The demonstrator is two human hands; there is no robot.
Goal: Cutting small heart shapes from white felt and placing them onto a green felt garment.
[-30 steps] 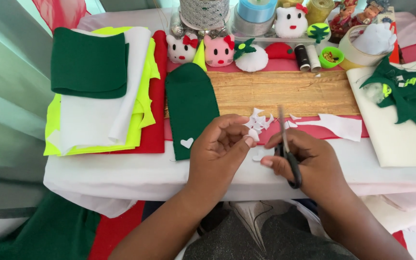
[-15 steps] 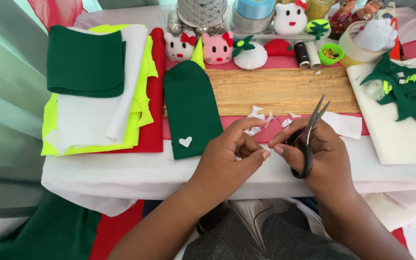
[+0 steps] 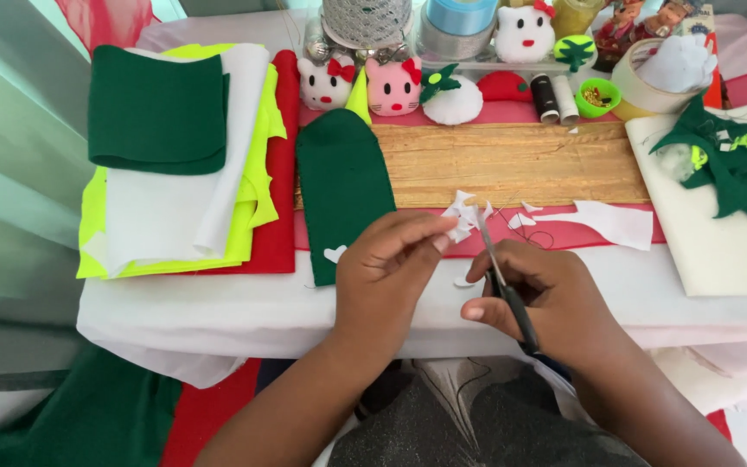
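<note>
Pinching a small white felt cut-out (image 3: 461, 216) between thumb and fingertips, the left hand (image 3: 391, 268) holds it just above the table edge (image 3: 218, 303), near the dark green felt mitten shape (image 3: 343, 186). It looks light, soft and floppy, best gripped near the cut. The right hand (image 3: 546, 298) is closed around black-handled scissors (image 3: 503, 285), blades at the felt.

Our left hand (image 3: 386, 272) palm down, fingertips (image 3: 439, 245) pinched together, our right hand (image 3: 546, 298) just beside it, fingers curled in a closed grip, both forearms reaching forward from below
</note>
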